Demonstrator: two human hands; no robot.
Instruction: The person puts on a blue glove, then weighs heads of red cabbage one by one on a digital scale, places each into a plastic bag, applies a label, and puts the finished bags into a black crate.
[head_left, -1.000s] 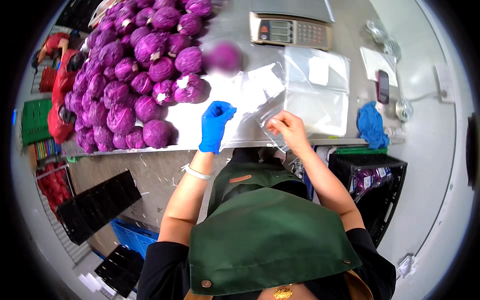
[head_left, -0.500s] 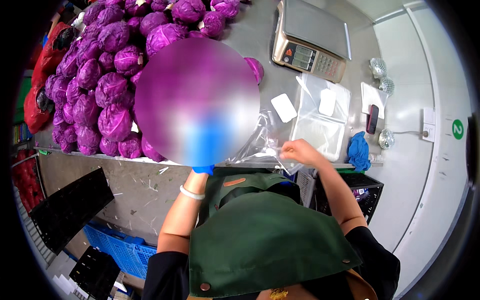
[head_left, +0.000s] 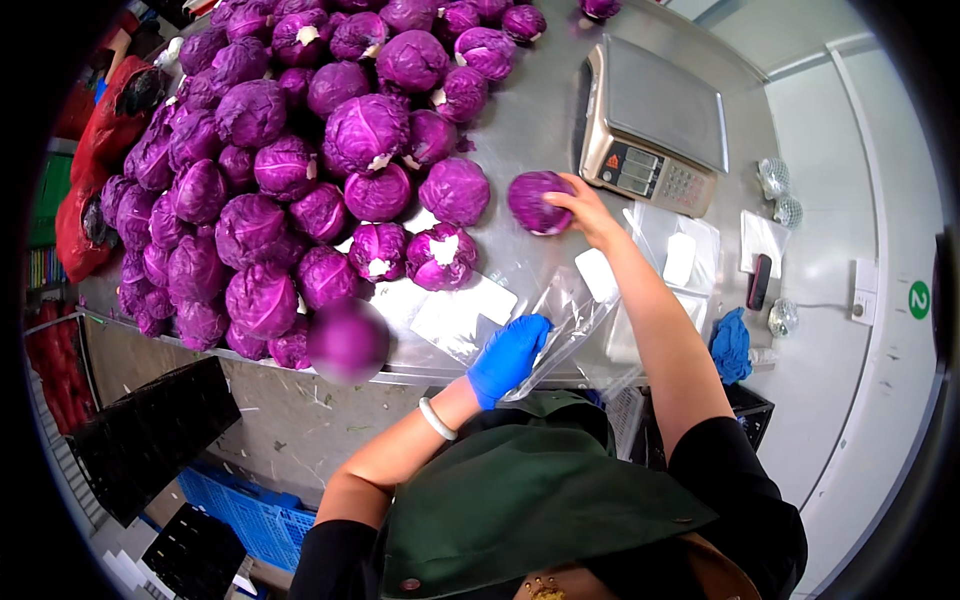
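Red cabbage: round, purple, upper centre, on steel table. Clear plastic bag: crumpled, centre, at table edge.

Single head-worn fisheye, looking steeply down, close over steel table, edges bowed

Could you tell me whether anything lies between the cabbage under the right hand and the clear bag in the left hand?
Nothing visible does. The right hand rests on the cabbage beside the scale. Between it and the clear bag held by the gloved left hand there is only bare steel table.
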